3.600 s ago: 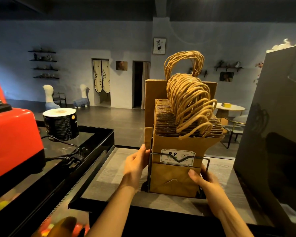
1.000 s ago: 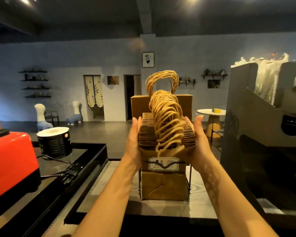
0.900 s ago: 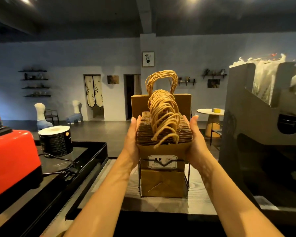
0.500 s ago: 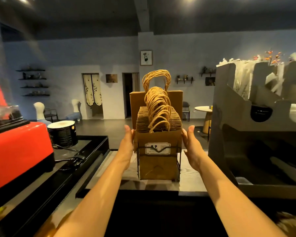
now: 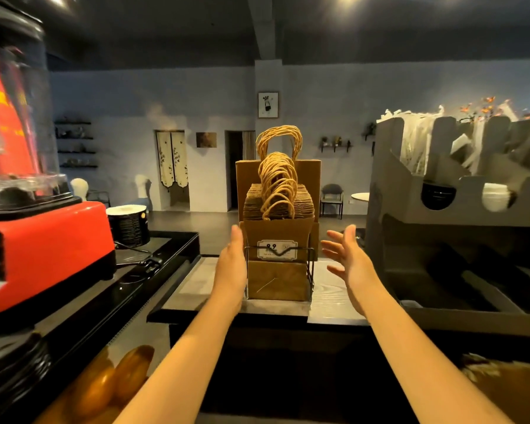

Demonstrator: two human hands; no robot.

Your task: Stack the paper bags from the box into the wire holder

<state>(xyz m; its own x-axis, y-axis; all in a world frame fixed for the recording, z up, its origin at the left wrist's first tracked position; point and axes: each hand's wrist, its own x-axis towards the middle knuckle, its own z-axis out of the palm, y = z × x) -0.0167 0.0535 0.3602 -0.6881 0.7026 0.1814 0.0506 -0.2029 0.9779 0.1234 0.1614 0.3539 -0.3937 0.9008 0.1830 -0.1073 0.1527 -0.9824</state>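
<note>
Whereas half a second ago both palms lay flat against the sides of the stack, the right hand (image 5: 349, 261) has now come away and stands apart to the right of the wire holder (image 5: 311, 272), with open counter showing between them. A second ago both hands pressed higher, at the top of the stack; both are now lower, level with the holder's upper rail.

Left hand (image 5: 233, 264): fingers straight and together, pointing up, laid along the left side of the wire holder. It lies at the frame's edge; whether it actually touches the wire or the bags cannot be told. It holds nothing.

Right hand: fingers straight and fanned apart, palm turned toward the holder, touching nothing and holding nothing.

Paper bags (image 5: 277, 240): standing upright as one packed stack inside the wire holder, the front bag bearing a white label behind the front wire. Their twine handles (image 5: 277, 185) rise above the holder in a bunched arc.

The wire holder stands on the grey counter (image 5: 328, 289). Well to its left sits a red appliance (image 5: 43, 249); close on its right stands a grey organiser (image 5: 410, 194).
</note>
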